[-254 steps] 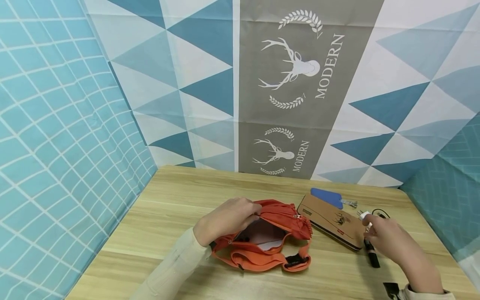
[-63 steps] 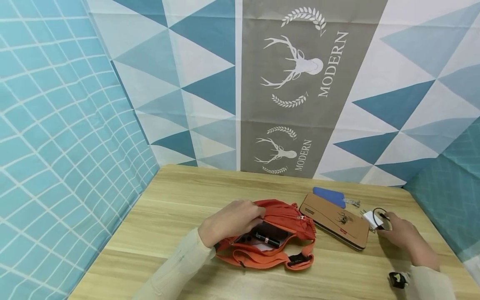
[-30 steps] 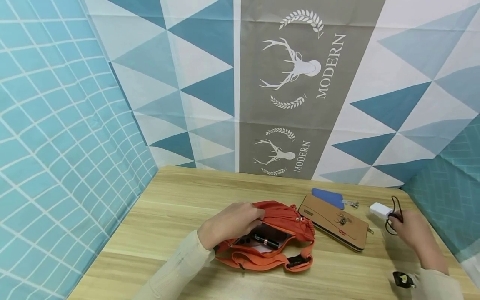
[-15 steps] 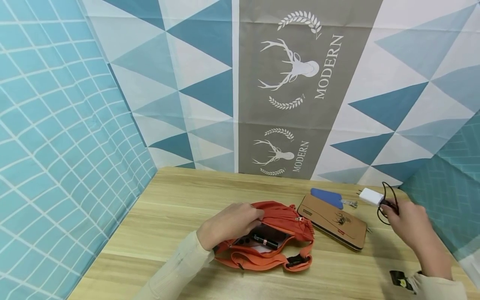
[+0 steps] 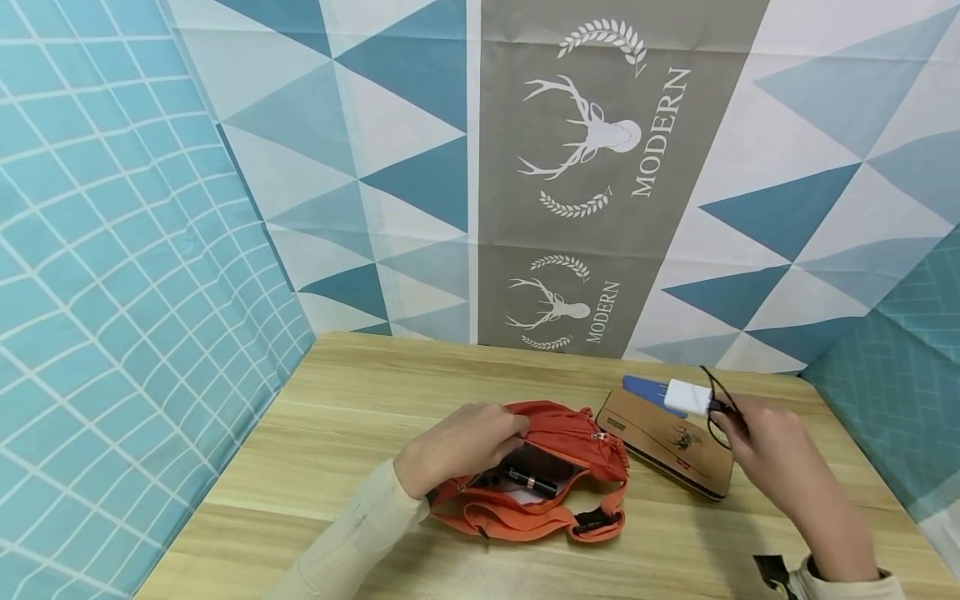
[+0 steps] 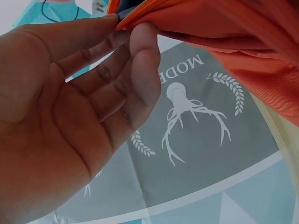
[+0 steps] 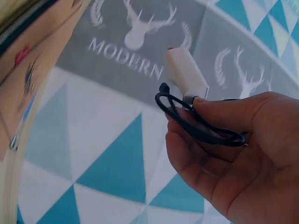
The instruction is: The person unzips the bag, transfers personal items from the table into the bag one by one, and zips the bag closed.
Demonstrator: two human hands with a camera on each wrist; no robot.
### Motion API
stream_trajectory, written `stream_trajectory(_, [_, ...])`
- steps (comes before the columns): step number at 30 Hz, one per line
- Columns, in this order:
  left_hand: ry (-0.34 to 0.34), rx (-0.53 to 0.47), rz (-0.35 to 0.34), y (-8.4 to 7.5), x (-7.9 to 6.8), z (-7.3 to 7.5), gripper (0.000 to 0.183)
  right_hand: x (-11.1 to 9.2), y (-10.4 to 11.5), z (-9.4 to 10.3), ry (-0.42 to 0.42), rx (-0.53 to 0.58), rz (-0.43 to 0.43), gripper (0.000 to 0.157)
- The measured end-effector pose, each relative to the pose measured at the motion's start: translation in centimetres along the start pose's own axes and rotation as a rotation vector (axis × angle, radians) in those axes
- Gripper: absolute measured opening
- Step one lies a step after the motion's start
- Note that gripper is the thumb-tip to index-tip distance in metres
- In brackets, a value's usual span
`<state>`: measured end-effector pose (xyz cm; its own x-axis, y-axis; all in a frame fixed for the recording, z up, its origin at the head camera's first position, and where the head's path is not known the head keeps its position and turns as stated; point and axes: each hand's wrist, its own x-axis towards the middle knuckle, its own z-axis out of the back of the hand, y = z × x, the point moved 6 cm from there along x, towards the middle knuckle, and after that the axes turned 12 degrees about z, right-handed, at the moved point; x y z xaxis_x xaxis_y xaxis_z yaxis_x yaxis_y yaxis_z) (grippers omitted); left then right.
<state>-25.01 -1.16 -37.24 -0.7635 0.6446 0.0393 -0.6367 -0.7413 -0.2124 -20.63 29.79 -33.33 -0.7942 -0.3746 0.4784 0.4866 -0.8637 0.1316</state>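
Observation:
My left hand [image 5: 457, 446] pinches the upper edge of the opening of a red-orange waist bag [image 5: 562, 429], keeping it spread. In the left wrist view, the thumb and fingertips meet on its orange zip edge [image 6: 140, 14]. A black tube with a pinkish band [image 5: 531, 482], like a lipstick, lies in the bag's mouth. Held by my right hand [image 5: 780, 446] is a white plug charger [image 5: 687, 397] with a looped black cable [image 7: 187, 123]. The right wrist view shows the thumb and fingers pinching at the cable end. The charger hangs above the brown wallet [image 5: 652, 437], prongs pointing left.
Behind the wallet lies a blue card holder [image 5: 637, 386], partly covered by the charger in the head view. The bag's strap with a black buckle [image 5: 592, 522] lies in front of it. A patterned backdrop [image 5: 555, 292] stands along the back edge of the wooden table [image 5: 360, 375].
The black tube went from the table into the bag. My right hand picked up the charger by its cable and carried it left over the wallet. The left hand stayed on the bag.

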Motion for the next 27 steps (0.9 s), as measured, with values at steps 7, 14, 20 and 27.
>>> stream_trajectory(7, [-0.056,0.024,-0.016,-0.2,0.0,0.5,0.016,1.2,4.6,-1.1,-0.031,0.043,0.127,0.007])
stream_trajectory(14, [-0.134,0.068,-0.036,-0.4,0.0,0.9,0.015,1.3,9.1,-3.3,-0.035,0.143,0.239,0.037])
stream_trajectory(20, [-0.191,0.091,-0.061,-0.6,0.0,1.1,0.018,1.1,12.5,-6.1,-0.03,0.181,0.33,0.03])
stream_trajectory(27, [-0.188,0.087,-0.048,-0.6,0.0,1.1,0.02,0.4,15.6,-9.5,0.012,0.023,0.417,0.042])
